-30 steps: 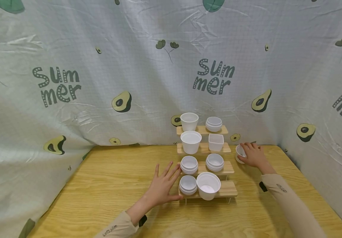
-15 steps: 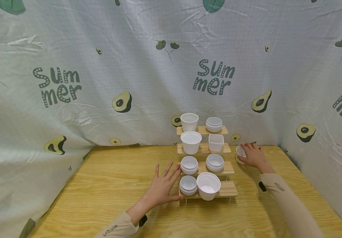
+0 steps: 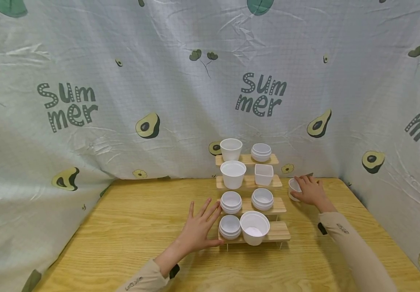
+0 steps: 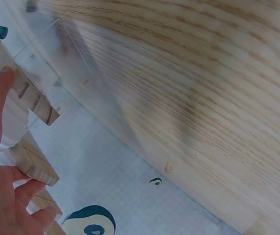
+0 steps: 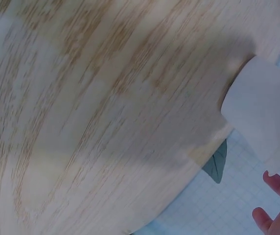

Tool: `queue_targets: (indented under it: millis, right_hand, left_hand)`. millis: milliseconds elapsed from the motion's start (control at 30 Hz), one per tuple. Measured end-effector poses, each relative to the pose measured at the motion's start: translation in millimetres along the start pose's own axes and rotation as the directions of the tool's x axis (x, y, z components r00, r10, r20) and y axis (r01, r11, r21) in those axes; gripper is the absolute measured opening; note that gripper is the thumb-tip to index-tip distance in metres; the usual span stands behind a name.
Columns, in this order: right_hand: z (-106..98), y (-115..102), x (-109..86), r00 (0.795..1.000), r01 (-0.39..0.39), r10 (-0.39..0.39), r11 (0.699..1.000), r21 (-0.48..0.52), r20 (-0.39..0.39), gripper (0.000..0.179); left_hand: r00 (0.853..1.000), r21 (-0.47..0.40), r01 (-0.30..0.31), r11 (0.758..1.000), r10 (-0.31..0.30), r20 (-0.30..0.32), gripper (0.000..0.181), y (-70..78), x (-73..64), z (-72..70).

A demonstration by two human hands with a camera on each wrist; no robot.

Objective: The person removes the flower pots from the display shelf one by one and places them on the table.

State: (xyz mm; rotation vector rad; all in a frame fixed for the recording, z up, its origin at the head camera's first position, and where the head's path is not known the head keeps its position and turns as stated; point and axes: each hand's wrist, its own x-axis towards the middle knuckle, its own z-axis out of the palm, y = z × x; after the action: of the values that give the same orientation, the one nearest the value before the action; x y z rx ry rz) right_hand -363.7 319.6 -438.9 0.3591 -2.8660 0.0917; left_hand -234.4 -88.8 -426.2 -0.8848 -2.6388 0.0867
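Observation:
My left hand (image 3: 199, 232) spreads its fingers at the left side of a tiered wooden stand (image 3: 280, 231). In the left wrist view, its thumb touches one board end (image 4: 38, 104) and its fingertips touch another. My right hand (image 3: 311, 193) holds a white pot (image 3: 294, 194) by its rim, to the right of the stand. That pot (image 5: 260, 107) stands on the table in the right wrist view, with some fingers (image 5: 278, 185) near its rim and the rest cut off. White pots fill the stand in pairs, among them a square pot (image 3: 263, 175) and a large round pot (image 3: 255, 232).
The wooden table (image 3: 136, 219) stretches on both sides of the stand and in front of it. Behind it hangs a printed curtain (image 3: 180, 101) with avocados and lettering, which also runs along the left and right sides.
The view shifts very slightly. Both hands, the pots and the stand otherwise keep their places.

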Motion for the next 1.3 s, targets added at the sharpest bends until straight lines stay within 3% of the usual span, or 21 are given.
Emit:
queue_targets:
  millis: [667,1300]
  right_hand:
    - [-9,-4,-9.7,0.993,0.065,-0.066,0.998,-0.017,-0.097,0.06]
    - [-24,-19,-34.2,0.956,0.197,-0.212,0.976,-0.09,-0.202,0.065]
  left_hand:
    - [1.0,-0.004,0.001,1.0,-0.001,0.004,0.096,1.4,-0.7,1.3]
    - [1.0,0.008,0.002,1.0,-0.002,-0.001,0.097,0.5,-0.9,0.1]
